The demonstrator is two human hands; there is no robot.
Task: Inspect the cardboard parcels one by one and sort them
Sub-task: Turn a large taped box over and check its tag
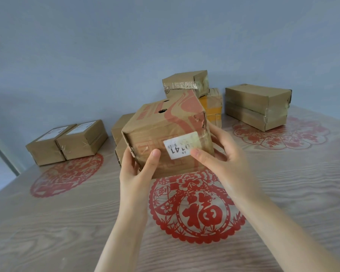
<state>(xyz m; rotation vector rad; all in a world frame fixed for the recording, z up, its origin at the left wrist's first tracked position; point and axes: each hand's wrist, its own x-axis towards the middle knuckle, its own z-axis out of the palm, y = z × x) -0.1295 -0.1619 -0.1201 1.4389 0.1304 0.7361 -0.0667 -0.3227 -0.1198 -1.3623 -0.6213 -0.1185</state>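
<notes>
Parcel (165, 134) with red print is in the middle of the view, tilted toward the camera over the table (47, 222), above the red paper-cut (194, 211). Whether its lower edge touches the table, I cannot tell. The left hand (139, 169) grips the corner at 7 o'clock of the parcel, with the thumb pressed on the near face and the other fingers hidden behind. The right hand (222, 160) holds the side at 3 o'clock, fingers curled round the edge, thumb on the lower rim of the white label (182, 145).

Several things could go wrong, I think. The torn corner (199, 119) at 1 o'clock is just above the right fingers, and a stronger squeeze there may rip the cardboard more. The near face looks covered with shiny tape, so the thumbs may slip and the parcel may drop. The label is upside down, so its number can be read wrongly and the parcel sent to the wrong group: the pair of parcels (67, 142) at 9 o'clock or the stack (257, 107) at 2 o'clock. The pile (185, 83) at 12 o'clock is just behind, and a push backward may topple it.
</notes>
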